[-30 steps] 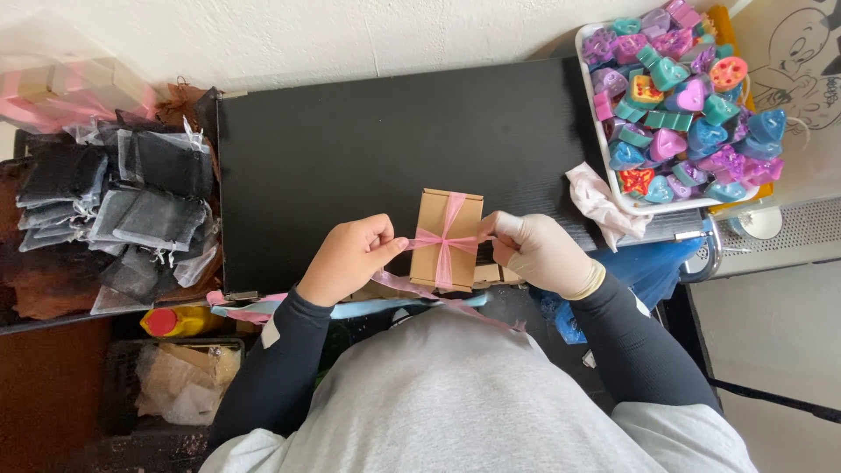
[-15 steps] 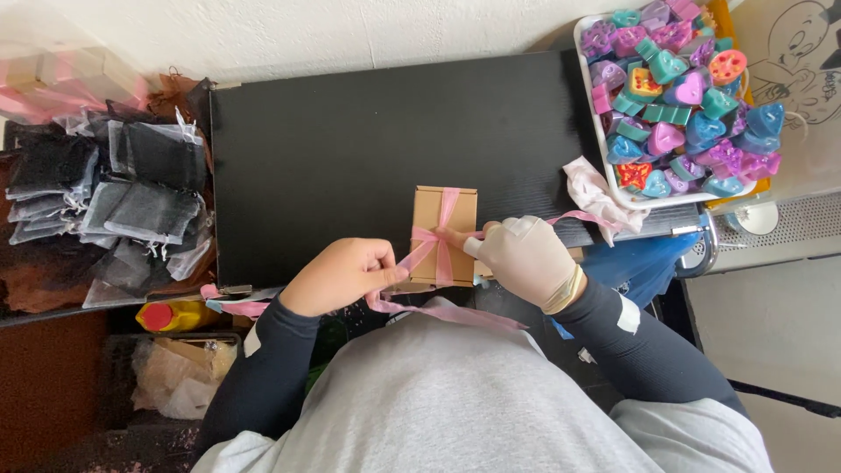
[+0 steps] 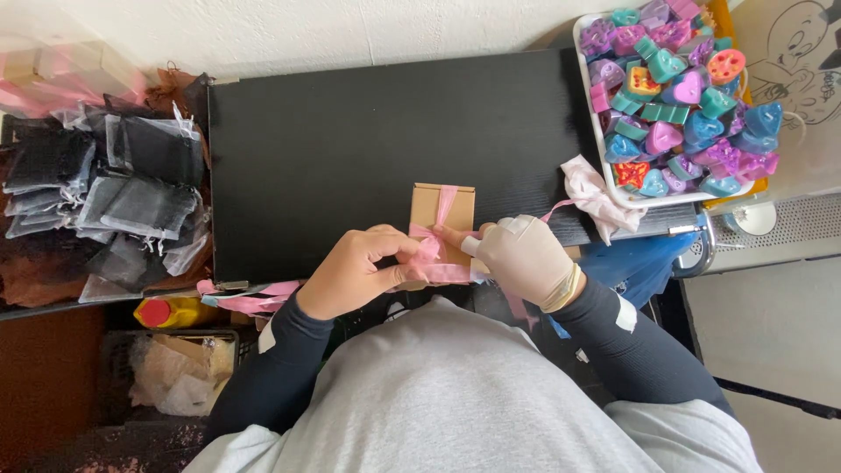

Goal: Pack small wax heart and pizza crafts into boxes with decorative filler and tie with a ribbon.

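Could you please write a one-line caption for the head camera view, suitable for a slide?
Both hands, left hand and gloved right hand, pinch a pink ribbon around a small brown box on a black table.

Small brown cardboard gift box (image 3: 442, 208), pink ribbon (image 3: 432, 247) around it, at near edge of black table (image 3: 350, 131). Dark organza pouches (image 3: 131, 188) heaped left. Yellow red-capped bottle (image 3: 171, 311) below.

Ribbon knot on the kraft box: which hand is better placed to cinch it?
Left, probably. The left hand pinches the pink ribbon at the knot on the box; the right hand sits beside it, steadying.
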